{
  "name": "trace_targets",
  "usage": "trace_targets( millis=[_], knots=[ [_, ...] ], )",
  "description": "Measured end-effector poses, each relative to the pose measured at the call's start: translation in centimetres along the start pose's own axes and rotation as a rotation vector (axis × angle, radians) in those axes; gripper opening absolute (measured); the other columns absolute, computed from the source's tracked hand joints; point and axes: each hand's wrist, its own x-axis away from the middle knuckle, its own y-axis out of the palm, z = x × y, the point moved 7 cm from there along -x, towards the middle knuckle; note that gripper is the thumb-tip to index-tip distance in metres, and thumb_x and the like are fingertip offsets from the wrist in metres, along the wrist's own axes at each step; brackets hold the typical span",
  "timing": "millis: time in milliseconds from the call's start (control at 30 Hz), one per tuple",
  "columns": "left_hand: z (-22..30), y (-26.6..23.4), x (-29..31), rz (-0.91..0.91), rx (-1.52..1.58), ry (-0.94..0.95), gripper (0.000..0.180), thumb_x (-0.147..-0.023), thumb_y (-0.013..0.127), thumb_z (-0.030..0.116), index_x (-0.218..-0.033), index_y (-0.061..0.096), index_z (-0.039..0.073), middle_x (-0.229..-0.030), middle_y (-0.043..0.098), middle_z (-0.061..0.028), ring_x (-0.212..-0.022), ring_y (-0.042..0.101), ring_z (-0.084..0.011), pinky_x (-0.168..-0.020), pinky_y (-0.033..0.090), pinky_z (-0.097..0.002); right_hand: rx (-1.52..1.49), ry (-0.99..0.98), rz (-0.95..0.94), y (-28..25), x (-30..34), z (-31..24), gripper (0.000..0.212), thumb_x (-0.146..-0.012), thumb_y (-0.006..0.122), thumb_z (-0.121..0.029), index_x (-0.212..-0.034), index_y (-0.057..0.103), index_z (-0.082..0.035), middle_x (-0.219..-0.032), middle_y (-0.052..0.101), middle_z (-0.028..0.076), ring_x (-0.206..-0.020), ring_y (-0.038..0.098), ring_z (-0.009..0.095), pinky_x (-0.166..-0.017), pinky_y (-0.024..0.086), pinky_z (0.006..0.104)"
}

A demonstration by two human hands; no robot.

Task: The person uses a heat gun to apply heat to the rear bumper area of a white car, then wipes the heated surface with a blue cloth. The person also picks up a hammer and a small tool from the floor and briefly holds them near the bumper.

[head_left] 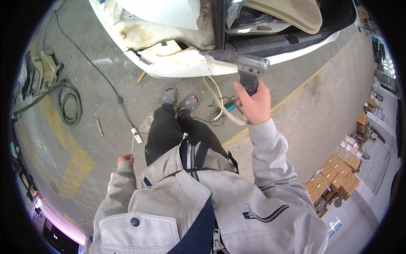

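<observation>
My right hand [256,103] is wrapped round the black handle of what looks like a heat gun [247,63]. Its grey barrel lies roughly level, and the narrow end points left at the torn edge of a white car body [177,63]. Whether the tip touches the body I cannot tell. Low at my left side, my left hand [125,159] is closed on a thin pale rod [132,146]. The rod's far end overlaps a white power strip [136,135] on the floor in this view.
A dark cable [101,78] runs across the floor to the power strip. A cream hose [220,101] and a teal tool [230,107] lie by my feet. A green hose [69,106] is coiled at left. Cardboard boxes [334,171] are stacked at right. A beige panel [296,15] rests in the car opening.
</observation>
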Motion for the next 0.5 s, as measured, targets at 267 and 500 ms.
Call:
trace_targets(
  millis=[267, 500],
  knots=[
    [-0.2, -1.8, 2.2, 0.018, 0.013, 0.033, 0.031, -0.084, 0.081, 0.004, -0.114, 0.078, -0.003, -0.083, 0.078, -0.0106, -0.067, 0.073, -0.0159, -0.064, 0.060, -0.0310, -0.771, 0.487, -0.156, 3.9, 2.8, 10.9, 0.024, -0.099, 0.073, -0.023, -0.094, 0.060, -0.004, -0.071, 0.061, 0.008, -0.056, 0.059, 0.020, -0.054, 0.050, 0.0362],
    [-1.9, -5.9, 4.1, 0.012, -0.078, -0.053, 0.032, -0.085, 0.081, 0.005, -0.116, 0.078, -0.003, -0.082, 0.078, -0.0110, -0.063, 0.072, -0.0155, -0.059, 0.059, -0.0312, -0.927, 0.517, -0.097, 5.0, 2.7, 13.8, 0.027, -0.100, 0.070, -0.027, -0.091, 0.058, -0.004, -0.070, 0.059, 0.008, -0.057, 0.058, 0.020, -0.056, 0.049, 0.0368]
  ],
)
